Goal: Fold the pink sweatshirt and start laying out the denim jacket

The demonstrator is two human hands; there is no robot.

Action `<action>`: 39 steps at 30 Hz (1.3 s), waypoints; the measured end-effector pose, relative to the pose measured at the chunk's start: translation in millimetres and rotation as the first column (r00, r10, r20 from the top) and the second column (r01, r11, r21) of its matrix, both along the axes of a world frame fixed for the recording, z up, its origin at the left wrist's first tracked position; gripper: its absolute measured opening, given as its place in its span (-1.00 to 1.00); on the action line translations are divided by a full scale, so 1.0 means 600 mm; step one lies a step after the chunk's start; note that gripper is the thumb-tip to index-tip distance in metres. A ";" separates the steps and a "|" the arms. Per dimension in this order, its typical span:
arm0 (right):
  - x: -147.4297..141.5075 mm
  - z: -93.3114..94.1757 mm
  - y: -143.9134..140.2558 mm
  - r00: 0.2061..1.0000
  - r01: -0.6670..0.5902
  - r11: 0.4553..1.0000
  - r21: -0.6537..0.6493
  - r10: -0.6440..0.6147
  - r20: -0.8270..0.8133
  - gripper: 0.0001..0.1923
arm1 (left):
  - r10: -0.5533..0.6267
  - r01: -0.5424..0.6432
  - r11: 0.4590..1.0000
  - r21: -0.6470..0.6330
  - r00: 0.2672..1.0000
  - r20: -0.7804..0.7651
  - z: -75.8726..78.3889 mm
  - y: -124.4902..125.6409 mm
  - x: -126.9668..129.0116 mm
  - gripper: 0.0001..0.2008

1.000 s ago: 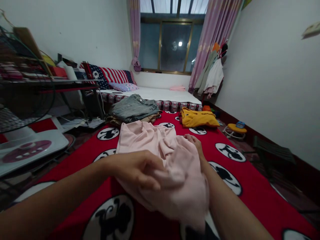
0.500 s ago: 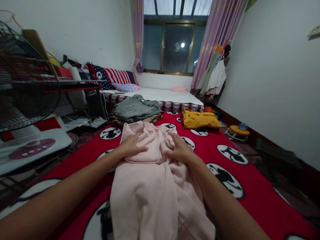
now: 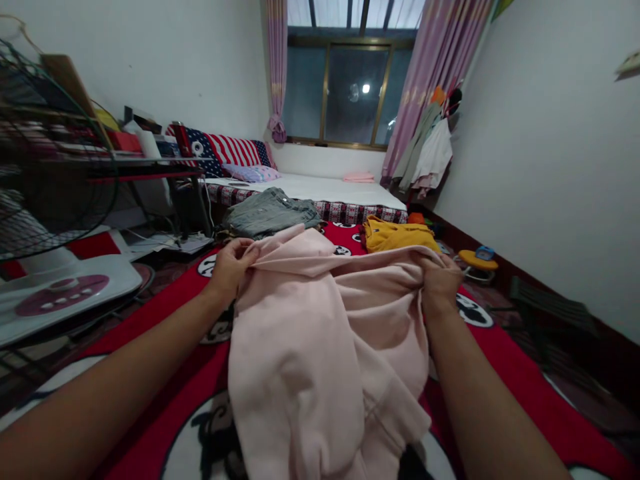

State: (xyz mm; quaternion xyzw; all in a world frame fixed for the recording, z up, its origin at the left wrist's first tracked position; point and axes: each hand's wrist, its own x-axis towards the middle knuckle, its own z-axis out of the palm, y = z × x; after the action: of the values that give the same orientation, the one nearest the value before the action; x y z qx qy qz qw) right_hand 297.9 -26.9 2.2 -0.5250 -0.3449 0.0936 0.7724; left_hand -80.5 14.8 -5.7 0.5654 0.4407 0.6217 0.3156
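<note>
A pale pink sweatshirt (image 3: 300,360) lies in front of me on a red blanket (image 3: 165,360) with white circles and black figures. My left hand (image 3: 233,265) pinches the garment's far left edge between thumb and fingers. My right hand (image 3: 441,280) grips its far right part, pulled well out to the side. Between the two hands the cloth is lifted and stretched, with loose folds sagging on the right. The near part of the sweatshirt stays flat on the blanket, with a sleeve lying lengthwise.
Folded jeans (image 3: 273,212) on a pile stand just beyond the sweatshirt. A folded yellow garment (image 3: 397,235) lies at the right back. At left stands a fan (image 3: 60,293) beside a cluttered desk (image 3: 175,167). A yellow stool (image 3: 479,262) is right; a bed (image 3: 320,188) spans the back.
My hands have moved apart from the middle of the pink cloth, left hand to the left and right hand far right. They now grip its edges, and the far part is raised and spread.
</note>
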 end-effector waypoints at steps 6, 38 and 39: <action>0.008 0.042 -0.015 0.984 0.093 0.984 0.153 -0.067 -0.163 -0.89 | -0.176 0.258 0.930 -0.263 0.938 0.297 0.032 -0.023 -0.018 -0.63; -0.170 -0.009 -0.034 0.696 -0.668 0.639 -0.381 0.718 -0.014 -0.68 | 0.049 0.141 0.975 0.171 0.615 -0.787 -0.015 -0.076 0.097 -0.22; -0.159 0.000 -0.031 0.742 -0.645 0.701 -0.303 0.670 -0.030 -0.69 | 0.050 0.101 0.986 0.134 0.585 -0.810 -0.020 -0.070 0.089 -0.17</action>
State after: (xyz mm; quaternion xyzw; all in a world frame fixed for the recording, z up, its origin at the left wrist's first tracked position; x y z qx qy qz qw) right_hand 202.3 -45.7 2.1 -0.4792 -0.5229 0.3915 0.5862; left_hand -26.9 -27.4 -17.9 0.8167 0.4747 0.3255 0.0411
